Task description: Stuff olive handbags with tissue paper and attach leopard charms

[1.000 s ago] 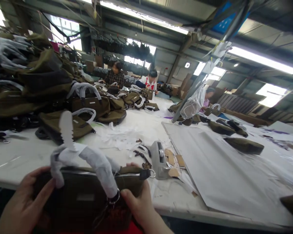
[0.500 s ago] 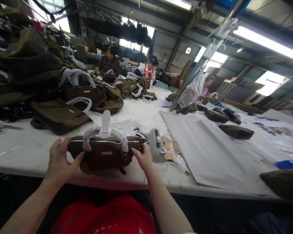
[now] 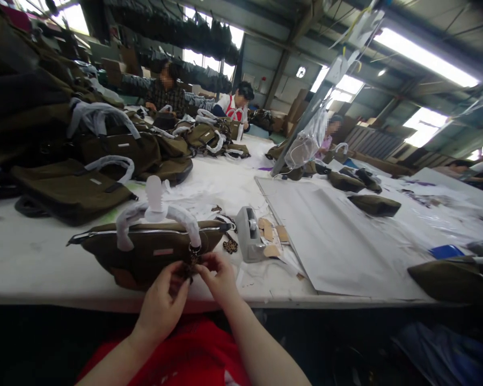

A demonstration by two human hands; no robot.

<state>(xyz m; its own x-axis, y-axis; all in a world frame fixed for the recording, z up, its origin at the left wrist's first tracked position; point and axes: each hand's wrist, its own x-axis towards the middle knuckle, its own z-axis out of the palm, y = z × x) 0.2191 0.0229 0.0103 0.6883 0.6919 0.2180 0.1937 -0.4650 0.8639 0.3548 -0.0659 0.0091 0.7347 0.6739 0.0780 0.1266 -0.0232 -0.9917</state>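
Observation:
An olive handbag (image 3: 145,257) stands upright near the table's front edge, its silver zipper along the top. White wrapping covers its raised handle (image 3: 123,225), and a white plastic piece (image 3: 154,198) sticks up at the handle's top. From a ring at the handle's right base hangs a leopard-print ribbon (image 3: 194,259). My left hand (image 3: 167,292) pinches the ribbon from the left, fingers closed. On its right side my right hand (image 3: 217,273) is closed on the same ribbon with thumb and fingertips. The ribbon is mostly hidden between my fingers.
Right of the bag stands a grey tape dispenser (image 3: 249,236), with tan tags (image 3: 271,250) beside it and another leopard-print strip (image 3: 230,245) nearby. Olive bags (image 3: 72,187) pile up at left. A large white sheet (image 3: 330,236) covers the right; a post (image 3: 306,126) rises behind. Several people work farther back.
Both hands have left the bag's sides and come together at the ribbon, now gripping it. The view has shifted, so the bag appears farther left.

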